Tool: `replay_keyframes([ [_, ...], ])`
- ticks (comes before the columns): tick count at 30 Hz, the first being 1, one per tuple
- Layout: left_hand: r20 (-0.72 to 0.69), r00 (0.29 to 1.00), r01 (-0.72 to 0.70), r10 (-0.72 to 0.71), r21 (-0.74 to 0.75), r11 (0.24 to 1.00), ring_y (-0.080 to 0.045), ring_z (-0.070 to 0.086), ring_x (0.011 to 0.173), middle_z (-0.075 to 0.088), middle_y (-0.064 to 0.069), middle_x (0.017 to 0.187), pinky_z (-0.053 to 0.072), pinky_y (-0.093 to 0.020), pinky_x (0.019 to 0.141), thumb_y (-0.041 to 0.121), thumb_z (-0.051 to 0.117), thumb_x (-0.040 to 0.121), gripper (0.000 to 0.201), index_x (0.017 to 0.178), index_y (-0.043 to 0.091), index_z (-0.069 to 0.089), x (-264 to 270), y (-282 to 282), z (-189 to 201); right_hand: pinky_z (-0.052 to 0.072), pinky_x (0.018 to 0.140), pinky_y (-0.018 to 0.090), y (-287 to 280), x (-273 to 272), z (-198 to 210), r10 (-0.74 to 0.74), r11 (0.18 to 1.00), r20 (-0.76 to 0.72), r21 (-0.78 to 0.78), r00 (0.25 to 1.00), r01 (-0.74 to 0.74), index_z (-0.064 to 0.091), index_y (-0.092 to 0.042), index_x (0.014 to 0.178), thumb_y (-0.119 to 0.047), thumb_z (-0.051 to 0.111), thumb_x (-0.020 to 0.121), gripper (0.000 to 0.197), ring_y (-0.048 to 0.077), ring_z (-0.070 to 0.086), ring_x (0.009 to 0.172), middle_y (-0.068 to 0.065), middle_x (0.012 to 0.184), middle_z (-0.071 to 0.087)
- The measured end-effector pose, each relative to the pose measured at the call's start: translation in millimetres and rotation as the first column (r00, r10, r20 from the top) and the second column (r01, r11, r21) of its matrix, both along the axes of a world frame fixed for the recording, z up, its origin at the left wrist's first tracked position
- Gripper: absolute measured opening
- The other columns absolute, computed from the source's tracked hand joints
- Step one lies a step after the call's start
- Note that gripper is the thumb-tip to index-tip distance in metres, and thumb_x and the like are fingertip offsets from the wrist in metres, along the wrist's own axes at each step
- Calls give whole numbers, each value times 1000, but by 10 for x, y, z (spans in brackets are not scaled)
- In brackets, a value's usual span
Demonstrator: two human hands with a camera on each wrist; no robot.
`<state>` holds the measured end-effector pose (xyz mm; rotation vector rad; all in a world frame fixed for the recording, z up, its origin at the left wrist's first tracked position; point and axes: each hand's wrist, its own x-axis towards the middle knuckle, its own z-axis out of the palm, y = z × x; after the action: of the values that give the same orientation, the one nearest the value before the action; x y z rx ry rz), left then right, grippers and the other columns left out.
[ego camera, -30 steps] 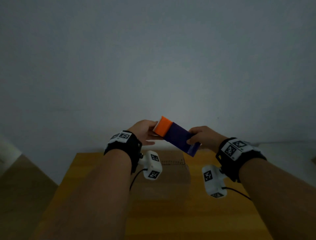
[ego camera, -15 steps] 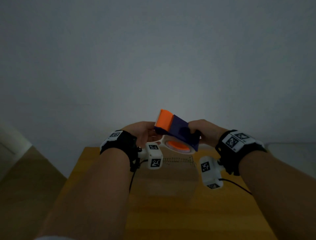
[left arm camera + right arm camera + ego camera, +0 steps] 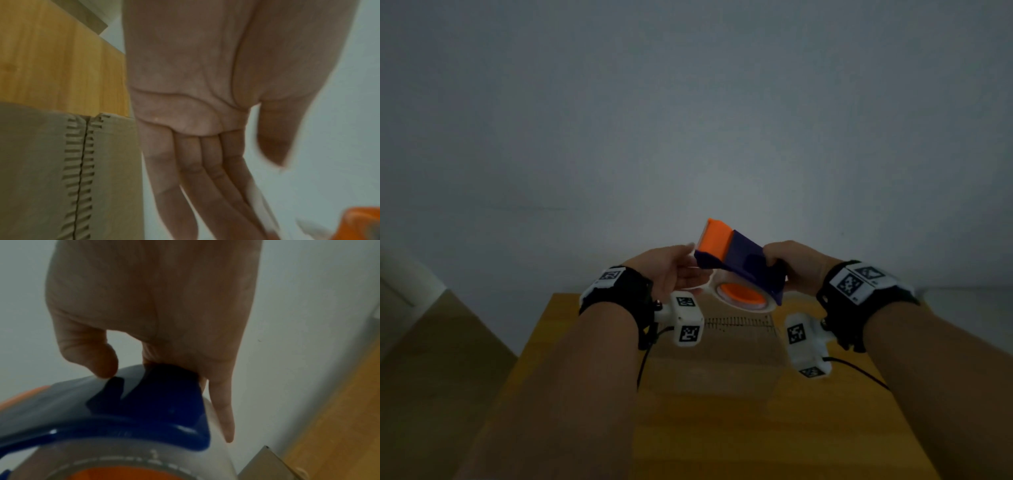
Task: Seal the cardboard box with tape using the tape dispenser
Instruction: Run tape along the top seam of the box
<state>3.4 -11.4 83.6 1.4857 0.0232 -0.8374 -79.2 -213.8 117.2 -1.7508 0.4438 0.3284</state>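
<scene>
The tape dispenser [image 3: 739,265] is dark blue with an orange front flap, and its clear tape roll [image 3: 743,299] has an orange core. My right hand [image 3: 786,265] grips its rear and holds it in the air above the cardboard box [image 3: 722,363]. In the right wrist view the thumb lies on the blue body [image 3: 154,402] and the index finger runs down beside the roll. My left hand [image 3: 686,270] is at the dispenser's front with fingers [image 3: 205,178] straight and thumb apart. The box [image 3: 41,162] has its top flaps closed along a jagged seam [image 3: 82,162].
The box stands on a yellow wooden table [image 3: 722,438] against a plain pale wall [image 3: 688,137]. Bare tabletop shows in front of the box and to both sides. The floor [image 3: 431,377] drops away at the left.
The dispenser has been tilted and lifted, so the side of the roll with its orange core now faces me. My left hand has straightened its fingers at the front end.
</scene>
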Motion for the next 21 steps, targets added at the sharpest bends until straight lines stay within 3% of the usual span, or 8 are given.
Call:
replay_keyframes([
  [2,5,1000,-4,4,21,1000,-15,68,62,71,-5,70,52,-31,67,45,46,95,42,85,8,66,7,-10,-4,50,67,32,-17,13,-67,43,999,-31,-3,999,-43,59,-9,88,-20,61,76,17,22,56,79,10,91,60],
  [4,17,1000,-17,16,61,998,-11,67,58,71,-1,65,55,-27,58,33,54,94,28,84,10,65,-4,-20,-35,53,83,42,-6,28,-116,106,994,-54,0,993,-106,61,-9,105,-30,70,79,34,26,62,92,13,105,65],
  [7,-7,999,-40,41,127,991,-8,66,49,70,-1,58,55,-20,49,11,52,96,19,81,5,63,-5,2,-67,55,86,43,53,22,-103,245,967,-71,-56,967,-249,59,-18,103,-31,74,77,33,25,64,93,7,101,66],
  [9,-27,998,-57,62,164,985,-12,66,52,70,-6,66,56,-22,58,11,57,93,18,80,4,66,10,33,-64,55,85,44,88,17,-82,319,932,-90,-148,943,-330,56,-21,102,-22,74,79,29,24,63,91,5,99,63],
  [12,-23,997,-67,75,236,969,-14,60,60,65,-5,76,50,-27,76,14,67,86,20,68,11,75,23,74,-69,56,88,48,124,38,-72,357,875,-94,-315,929,-368,50,-17,110,-17,80,73,48,28,63,98,8,103,60],
  [14,-19,996,-82,90,253,964,-14,52,61,59,-3,66,48,-24,63,9,60,90,22,71,8,71,21,86,-92,55,88,49,144,59,-71,360,856,-70,-372,930,-359,47,-14,115,-16,80,71,55,30,63,99,10,106,59],
  [17,15,985,-171,173,262,950,-14,53,60,60,-4,54,53,-19,45,4,58,92,20,71,4,59,-13,162,-97,53,78,38,178,92,-60,380,820,2,-463,925,-337,49,-15,106,-12,77,71,45,22,58,85,5,96,57],
  [21,18,974,-221,224,253,942,-14,51,60,60,-2,43,52,-23,56,7,53,95,27,68,4,56,-19,303,-136,44,61,23,246,122,-29,427,765,74,-561,901,-317,50,-16,99,-13,76,72,38,11,53,71,-2,86,55],
])
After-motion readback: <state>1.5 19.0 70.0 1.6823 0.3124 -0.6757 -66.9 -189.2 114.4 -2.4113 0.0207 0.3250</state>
